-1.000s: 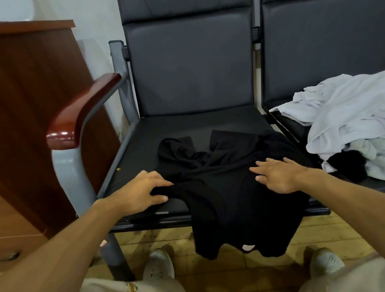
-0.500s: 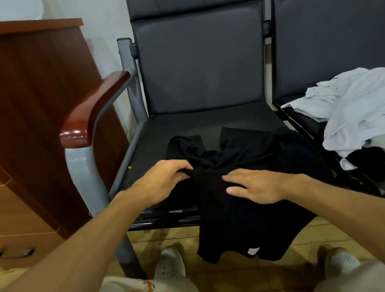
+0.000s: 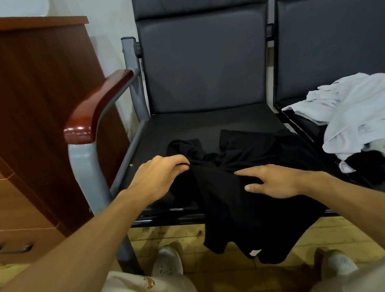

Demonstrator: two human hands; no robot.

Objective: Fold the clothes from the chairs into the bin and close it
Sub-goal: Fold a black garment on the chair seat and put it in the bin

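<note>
Looking down from the head view, the entry runs as follows.

Left chair: dark padded seat, grey metal frame, wooden armrest. It holds one black garment, rumpled across the front half of the seat, its lower part hanging over the front edge toward the wooden floor.

Left hand: it rests on the garment's left side, fingers curled onto a raised fold of the cloth.

Right hand: it lies flat on the garment, fingers straight and spread, pressing the cloth down. The two hands are near each other but apart, with black cloth between them.

Right chair: joined beside the first. Its seat holds a pile of white clothes, unfolded, with a dark item tucked under the pile's near side.

Wooden cabinet: stands left of the armrest, its drawers closed, one drawer handle in view; the contents cannot be told.

Two light shoes stand on the floor below the seat.
</note>
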